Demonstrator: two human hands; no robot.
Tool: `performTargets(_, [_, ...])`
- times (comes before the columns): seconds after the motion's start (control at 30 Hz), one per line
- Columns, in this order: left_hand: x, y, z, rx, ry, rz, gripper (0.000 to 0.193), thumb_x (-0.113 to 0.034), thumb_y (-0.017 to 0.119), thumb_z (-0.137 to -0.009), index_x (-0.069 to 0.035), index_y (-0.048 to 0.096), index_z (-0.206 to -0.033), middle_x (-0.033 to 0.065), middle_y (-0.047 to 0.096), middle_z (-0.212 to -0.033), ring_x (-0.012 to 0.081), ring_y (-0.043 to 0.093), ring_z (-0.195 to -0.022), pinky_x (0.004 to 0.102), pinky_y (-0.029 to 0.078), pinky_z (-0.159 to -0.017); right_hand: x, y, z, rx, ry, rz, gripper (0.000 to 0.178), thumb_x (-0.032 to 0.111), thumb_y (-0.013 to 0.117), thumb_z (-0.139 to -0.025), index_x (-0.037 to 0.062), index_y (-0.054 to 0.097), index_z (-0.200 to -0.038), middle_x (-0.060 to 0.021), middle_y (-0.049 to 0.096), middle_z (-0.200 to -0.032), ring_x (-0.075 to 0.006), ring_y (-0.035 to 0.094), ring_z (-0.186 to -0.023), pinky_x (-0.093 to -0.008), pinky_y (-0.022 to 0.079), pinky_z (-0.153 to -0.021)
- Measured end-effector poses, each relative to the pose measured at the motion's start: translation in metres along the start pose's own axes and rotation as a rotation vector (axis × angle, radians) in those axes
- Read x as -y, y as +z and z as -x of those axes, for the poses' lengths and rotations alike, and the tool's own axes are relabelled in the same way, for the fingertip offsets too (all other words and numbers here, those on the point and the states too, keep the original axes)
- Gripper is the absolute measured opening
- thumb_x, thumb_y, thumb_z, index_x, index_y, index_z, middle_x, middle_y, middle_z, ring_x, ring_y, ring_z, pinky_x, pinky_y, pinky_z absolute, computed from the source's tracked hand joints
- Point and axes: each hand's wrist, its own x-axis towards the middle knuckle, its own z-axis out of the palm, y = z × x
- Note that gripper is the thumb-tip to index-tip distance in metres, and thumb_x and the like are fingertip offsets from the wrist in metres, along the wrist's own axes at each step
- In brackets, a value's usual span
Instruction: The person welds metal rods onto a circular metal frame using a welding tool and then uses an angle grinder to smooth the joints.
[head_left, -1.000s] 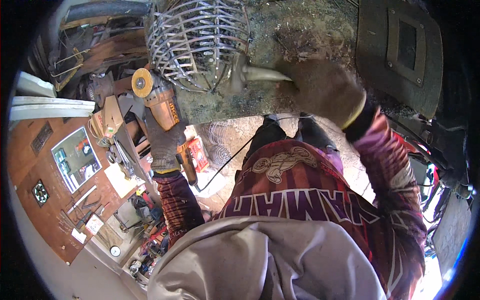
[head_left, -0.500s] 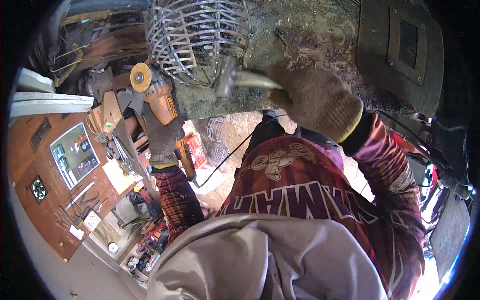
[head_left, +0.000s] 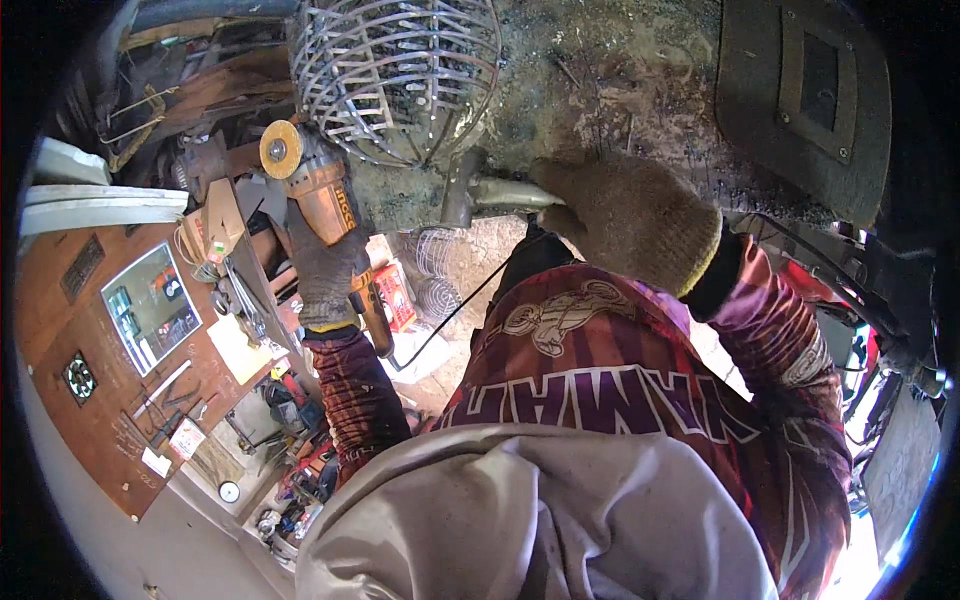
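Note:
My left hand (head_left: 325, 278), in a brown knit glove, is closed around an orange angle grinder (head_left: 326, 205). The grinder's yellowish disc (head_left: 281, 150) points away from me, beside the bench's left end. In my right hand (head_left: 632, 218), also gloved, is a hammer (head_left: 462, 188), gripped by its pale metal handle with the head to the left. The hammer head lies at the bench's near edge, just short of a rounded cage of welded metal rods (head_left: 395, 75). That cage rests on the stained workbench (head_left: 620, 60). The fingertips of my right hand are partly hidden.
A dark welding mask (head_left: 760, 110) with a rectangular window lies at the bench's right. A black cord (head_left: 450, 318) hangs below the grinder. To the left stands a brown board (head_left: 85, 330) with tools, beside cluttered shelves. Wire coils (head_left: 437, 298) and a red box (head_left: 397, 300) sit below.
My right hand has drawn the hammer slightly toward me, away from the cage, to the bench's near edge. The left hand and grinder have barely moved.

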Motion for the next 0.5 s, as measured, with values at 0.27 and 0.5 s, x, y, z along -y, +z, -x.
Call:
performTargets(0.27, [0.000, -0.008, 0.000, 0.009, -0.105, -0.002, 0.082, -0.009, 0.084, -0.079, -0.005, 0.037, -0.146, 0.0132, 0.058, -0.129, 0.0252, 0.063, -0.114, 0.0346, 0.055, -0.092, 0.003, -0.029, -0.028, 0.161, 0.204, 0.036, 0.041, 0.032, 0.060, -0.100, 0.0091, 0.061, -0.134, -0.0231, 0.070, -0.098, -0.0395, 0.070, -0.088, -0.0486, 0.056, -0.078])
performTargets(0.5, [-0.022, -0.003, 0.005, -0.049, -0.129, 0.000, 0.086, -0.006, 0.083, -0.075, -0.003, 0.036, -0.147, 0.0143, 0.057, -0.130, 0.0282, 0.062, -0.117, 0.0379, 0.055, -0.096, 0.021, 0.004, 0.009, 0.059, 0.153, -0.195, 0.040, 0.031, 0.061, -0.100, 0.0090, 0.061, -0.134, -0.0223, 0.069, -0.114, -0.0412, 0.068, -0.104, -0.0485, 0.055, -0.091])
